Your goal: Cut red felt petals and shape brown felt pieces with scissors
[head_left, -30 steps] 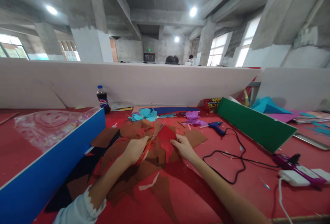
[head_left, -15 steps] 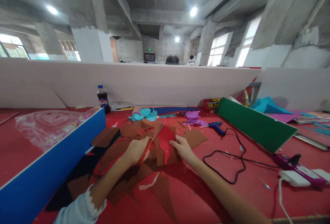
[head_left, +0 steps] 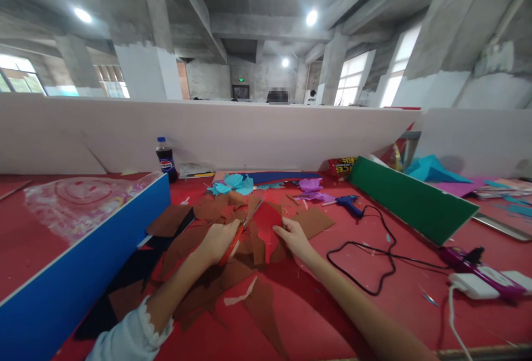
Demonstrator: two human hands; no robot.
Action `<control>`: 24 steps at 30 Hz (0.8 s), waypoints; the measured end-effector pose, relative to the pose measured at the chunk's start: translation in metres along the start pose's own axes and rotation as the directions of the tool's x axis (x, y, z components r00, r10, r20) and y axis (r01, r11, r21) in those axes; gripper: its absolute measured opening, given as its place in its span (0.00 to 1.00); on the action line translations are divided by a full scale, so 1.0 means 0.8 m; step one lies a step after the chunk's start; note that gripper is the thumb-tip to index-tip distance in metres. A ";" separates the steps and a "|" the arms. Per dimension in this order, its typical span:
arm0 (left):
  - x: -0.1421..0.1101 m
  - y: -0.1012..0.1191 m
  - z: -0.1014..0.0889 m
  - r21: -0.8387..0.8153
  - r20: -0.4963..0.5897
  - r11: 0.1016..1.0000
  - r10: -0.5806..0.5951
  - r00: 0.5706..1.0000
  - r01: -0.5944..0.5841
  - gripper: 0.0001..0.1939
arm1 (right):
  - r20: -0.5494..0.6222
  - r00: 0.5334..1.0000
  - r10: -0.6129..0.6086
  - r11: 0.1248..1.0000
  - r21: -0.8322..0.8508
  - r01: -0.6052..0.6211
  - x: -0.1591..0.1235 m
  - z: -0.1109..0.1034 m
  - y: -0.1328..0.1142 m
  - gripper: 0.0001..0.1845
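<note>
My left hand (head_left: 220,239) is closed around the orange-red handles of a pair of scissors (head_left: 235,243). The blades point away from me and lie along the left edge of a red cut paper piece (head_left: 266,226). Thumb and fingers of my right hand (head_left: 293,236) pinch that piece at its right edge. Brown paper (head_left: 258,246) shows directly behind the red shape; whether the two are joined I cannot tell. Beneath and around my hands lie several brown scraps (head_left: 264,308) on the red table.
To the left stands a blue board (head_left: 103,256), to the right a green board (head_left: 411,200). A blue glue gun (head_left: 349,205) trails a black cord. Turquoise paper flowers (head_left: 235,184), a purple one (head_left: 311,185) and a cola bottle (head_left: 165,160) sit near the white partition (head_left: 249,137).
Both hands have stayed almost in place. The scissors and the red piece have shifted very slightly against each other. A distant person in a white top has moved a little to the right.
</note>
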State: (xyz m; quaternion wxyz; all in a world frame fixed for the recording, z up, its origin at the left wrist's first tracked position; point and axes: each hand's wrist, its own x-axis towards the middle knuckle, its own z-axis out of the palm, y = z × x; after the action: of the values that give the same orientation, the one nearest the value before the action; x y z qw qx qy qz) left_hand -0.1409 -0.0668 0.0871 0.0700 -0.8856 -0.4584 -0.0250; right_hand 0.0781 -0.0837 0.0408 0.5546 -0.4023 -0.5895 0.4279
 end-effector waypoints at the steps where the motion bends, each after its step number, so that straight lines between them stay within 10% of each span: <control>1: 0.000 0.001 -0.001 0.000 -0.001 1.000 0.002 1.000 -0.002 0.12 | 0.002 1.000 0.002 1.000 0.004 -0.002 0.000 0.000 0.000 0.08; 24: -0.002 -0.015 -0.003 0.009 0.004 0.994 0.111 0.994 -0.111 0.10 | 0.090 0.994 -0.056 0.941 -0.327 0.082 0.010 -0.049 -0.038 0.06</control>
State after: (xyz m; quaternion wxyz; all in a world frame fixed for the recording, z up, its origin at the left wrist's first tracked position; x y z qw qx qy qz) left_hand -0.1511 -0.0615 0.0906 0.0745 -0.9095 -0.4085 -0.0177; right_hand 0.1169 -0.0828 0.0729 0.4701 -0.4512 -0.6881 0.3191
